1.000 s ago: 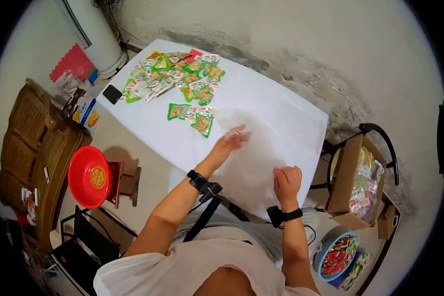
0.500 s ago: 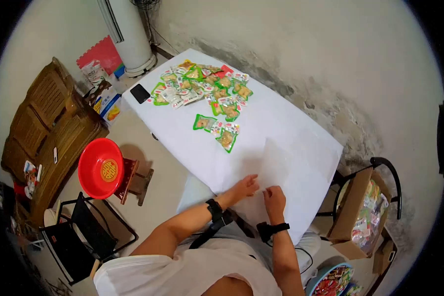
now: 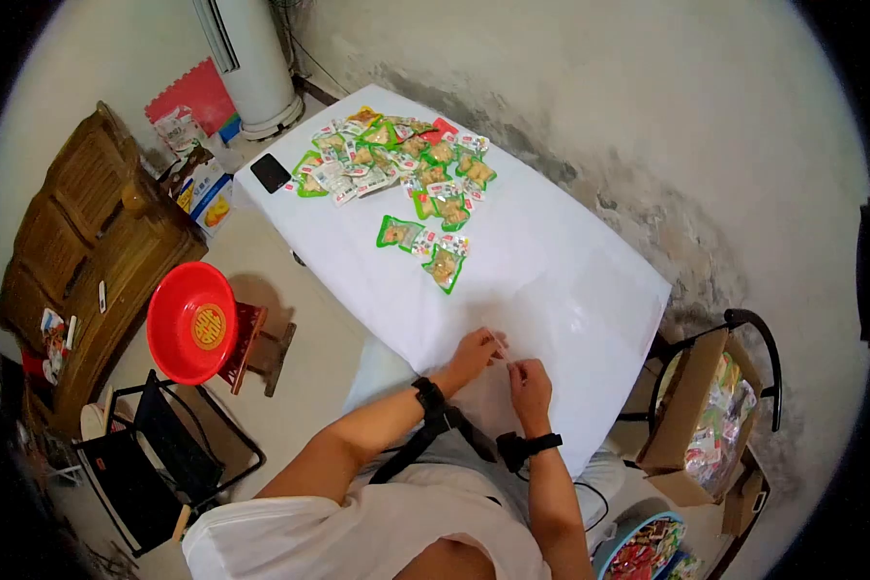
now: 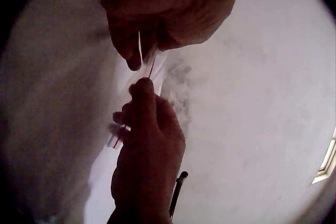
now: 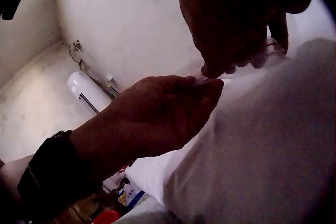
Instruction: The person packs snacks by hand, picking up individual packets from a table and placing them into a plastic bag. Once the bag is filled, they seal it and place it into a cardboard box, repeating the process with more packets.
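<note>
A clear plastic zip bag (image 4: 151, 68) with a thin red line along its edge is stretched between both hands, close over the near part of the white-covered table (image 3: 561, 338). My left hand (image 3: 474, 356) pinches one part of that edge between thumb and fingers. Just to its right, my right hand (image 3: 532, 391) grips the same edge, its thumb lying along the red line in the left wrist view. Farther up the table, two green-edged snack packets (image 3: 444, 268) lie joined by white printed packets, nearest to the left hand.
A heap of snack packets (image 3: 431, 174) covers the table's far end, beside a black phone (image 3: 270, 173). Right of the table, an open carton (image 3: 681, 416) of packets sits on a chair, above a blue basin (image 3: 609, 551) of wrapped items. A red basin (image 3: 169, 329) stands left.
My left hand has come down and back to meet the right hand, with the clear bag now held between them. Over the last half second both hands have shifted only slightly. The packets stay put.
</note>
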Demonstrator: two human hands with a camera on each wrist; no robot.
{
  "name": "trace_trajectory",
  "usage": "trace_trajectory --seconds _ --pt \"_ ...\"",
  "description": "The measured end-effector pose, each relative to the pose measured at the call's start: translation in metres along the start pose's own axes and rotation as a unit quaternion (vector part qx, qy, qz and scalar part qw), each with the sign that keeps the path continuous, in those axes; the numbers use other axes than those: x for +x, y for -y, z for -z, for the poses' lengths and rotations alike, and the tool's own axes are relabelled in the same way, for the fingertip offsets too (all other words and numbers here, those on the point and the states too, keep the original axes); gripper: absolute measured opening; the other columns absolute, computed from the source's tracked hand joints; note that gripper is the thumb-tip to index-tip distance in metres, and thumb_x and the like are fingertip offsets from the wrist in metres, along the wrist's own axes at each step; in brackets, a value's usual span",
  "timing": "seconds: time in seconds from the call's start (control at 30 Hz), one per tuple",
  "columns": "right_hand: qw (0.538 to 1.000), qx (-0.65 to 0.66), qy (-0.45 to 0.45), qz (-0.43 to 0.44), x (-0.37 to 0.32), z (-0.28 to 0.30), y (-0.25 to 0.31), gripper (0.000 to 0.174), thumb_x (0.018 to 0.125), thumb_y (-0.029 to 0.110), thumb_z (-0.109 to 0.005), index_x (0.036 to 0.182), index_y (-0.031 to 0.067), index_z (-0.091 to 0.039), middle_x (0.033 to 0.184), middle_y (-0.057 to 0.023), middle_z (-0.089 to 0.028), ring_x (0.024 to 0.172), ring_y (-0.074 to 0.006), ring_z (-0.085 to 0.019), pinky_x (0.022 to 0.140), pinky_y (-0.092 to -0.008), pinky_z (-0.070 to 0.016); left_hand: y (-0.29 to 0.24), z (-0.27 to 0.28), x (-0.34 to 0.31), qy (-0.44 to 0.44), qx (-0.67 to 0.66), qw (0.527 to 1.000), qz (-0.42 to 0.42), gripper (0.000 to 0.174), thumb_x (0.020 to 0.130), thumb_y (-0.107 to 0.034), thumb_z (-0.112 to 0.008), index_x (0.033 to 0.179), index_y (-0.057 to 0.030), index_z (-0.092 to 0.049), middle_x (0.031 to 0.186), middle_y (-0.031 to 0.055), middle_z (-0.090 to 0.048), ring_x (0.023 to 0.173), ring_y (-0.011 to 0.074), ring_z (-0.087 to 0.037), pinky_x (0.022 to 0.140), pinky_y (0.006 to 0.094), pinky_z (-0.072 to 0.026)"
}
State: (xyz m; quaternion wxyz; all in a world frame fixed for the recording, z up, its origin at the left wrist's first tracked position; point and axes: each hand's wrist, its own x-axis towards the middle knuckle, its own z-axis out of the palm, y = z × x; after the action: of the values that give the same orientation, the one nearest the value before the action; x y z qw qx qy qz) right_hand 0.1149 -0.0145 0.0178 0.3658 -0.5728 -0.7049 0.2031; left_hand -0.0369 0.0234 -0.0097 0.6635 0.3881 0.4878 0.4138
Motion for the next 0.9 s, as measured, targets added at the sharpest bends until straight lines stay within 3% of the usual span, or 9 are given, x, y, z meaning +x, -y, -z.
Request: trace_trajectory --seconds 0.3,0.33,0.4,0.53,0.6,0.63,0.67,0.77,0.9 --pt "0.992 -0.003 -0.120 0.027 0.022 0.028 0.030 0.004 0.079 0.003 -0.060 0.080 0.0027 -0.056 0.072 -0.0120 -0.053 0.066 -0.0277 -0.054 0.059 -0.0350 -0.0443 -0.006 0.000 -0.002 -0.047 -0.070 0.996 -0.001 0.019 0.092 -0.017 -0.046 0.103 -0.0062 -0.056 0.093 0.0030 -0.061 0.078 0.0105 -0.058 0.065 0.0238 -0.0452" --pt "0.984 -0.025 -0.151 0.094 0.027 0.034 0.035 0.004 0.079 0.002 -0.059 0.081 0.0020 -0.056 0.074 -0.0119 -0.054 0.068 -0.0270 -0.054 0.060 -0.0340 -0.0443 -0.006 0.001 -0.002 -0.047 -0.070 0.996 0.000 0.019 0.092 -0.017 -0.046 0.103 -0.0062 -0.056 0.093 0.0030 -0.061 0.078 0.0105 -0.058 0.065 0.0238 -0.0452" --pt "0.968 -0.064 -0.178 0.166 0.031 0.043 0.043 0.007 0.077 -0.001 -0.059 0.082 0.0015 -0.056 0.077 -0.0117 -0.055 0.069 -0.0263 -0.054 0.061 -0.0333 -0.0445 -0.003 0.007 -0.002 -0.004 0.019 1.000 -0.024 0.020 0.091 -0.016 -0.047 0.104 -0.0046 -0.056 0.093 0.0037 -0.061 0.080 0.0114 -0.058 0.068 0.0248 -0.0464" --pt "0.985 -0.092 -0.121 0.076 0.027 0.035 0.004 0.007 0.077 -0.001 -0.060 0.083 0.0016 -0.057 0.076 -0.0117 -0.055 0.068 -0.0250 -0.055 0.059 -0.0320 -0.0446 0.002 0.027 0.007 0.082 0.200 0.975 -0.059 0.021 0.087 -0.012 -0.051 0.105 -0.0031 -0.056 0.095 0.0062 -0.061 0.082 0.0156 -0.058 0.073 0.0279 -0.0476" --pt "0.983 -0.089 -0.149 0.064 0.020 0.035 -0.007 0.008 0.077 -0.001 -0.060 0.083 0.0019 -0.058 0.076 -0.0114 -0.055 0.066 -0.0237 -0.055 0.058 -0.0306 -0.0445 -0.018 0.043 -0.002 -0.026 0.340 0.925 -0.169 0.025 0.082 -0.008 -0.055 0.107 -0.0029 -0.056 0.101 0.0110 -0.060 0.089 0.0244 -0.058 0.080 0.0331 -0.0468" --pt "0.983 -0.090 -0.150 0.060 0.017 0.036 -0.007 0.008 0.077 -0.001 -0.060 0.083 0.0019 -0.058 0.076 -0.0114 -0.055 0.066 -0.0237 -0.055 0.058 -0.0306 -0.0445 -0.015 0.056 0.004 -0.106 0.402 0.855 -0.310 0.029 0.077 -0.005 -0.057 0.106 -0.0039 -0.056 0.107 0.0149 -0.057 0.097 0.0312 -0.054 0.086 0.0378 -0.0440" --pt "0.985 -0.079 -0.145 0.049 0.015 0.036 -0.008 0.007 0.077 -0.001 -0.060 0.083 0.0022 -0.058 0.075 -0.0110 -0.055 0.065 -0.0232 -0.055 0.057 -0.0301 -0.0444 -0.034 0.065 0.003 -0.147 0.436 0.821 -0.339 0.032 0.074 -0.003 -0.057 0.106 -0.0038 -0.056 0.110 0.0170 -0.055 0.105 0.0351 -0.049 0.091 0.0408 -0.0399" --pt "0.989 -0.061 -0.137 0.011 0.013 0.036 -0.005 0.007 0.077 0.001 -0.061 0.082 0.0037 -0.058 0.076 -0.0104 -0.055 0.065 -0.0240 -0.055 0.057 -0.0308 -0.0451 -0.071 0.087 0.009 -0.262 0.518 0.735 -0.352 0.035 0.072 -0.001 -0.057 0.107 -0.0019 -0.056 0.123 0.0226 -0.045 0.110 0.0376 -0.043 0.095 0.0424 -0.0368" --pt "0.988 -0.074 -0.138 0.021 0.011 0.032 0.000 0.006 0.077 0.004 -0.062 0.082 0.0055 -0.059 0.076 -0.0094 -0.055 0.065 -0.0245 -0.055 0.057 -0.0311 -0.0455 -0.064 0.119 0.031 -0.240 0.556 0.738 -0.299 0.027 0.074 -0.001 -0.056 0.101 -0.0029 -0.058 0.115 0.0180 -0.051 0.104 0.0348 -0.048 0.088 0.0397 -0.0427"
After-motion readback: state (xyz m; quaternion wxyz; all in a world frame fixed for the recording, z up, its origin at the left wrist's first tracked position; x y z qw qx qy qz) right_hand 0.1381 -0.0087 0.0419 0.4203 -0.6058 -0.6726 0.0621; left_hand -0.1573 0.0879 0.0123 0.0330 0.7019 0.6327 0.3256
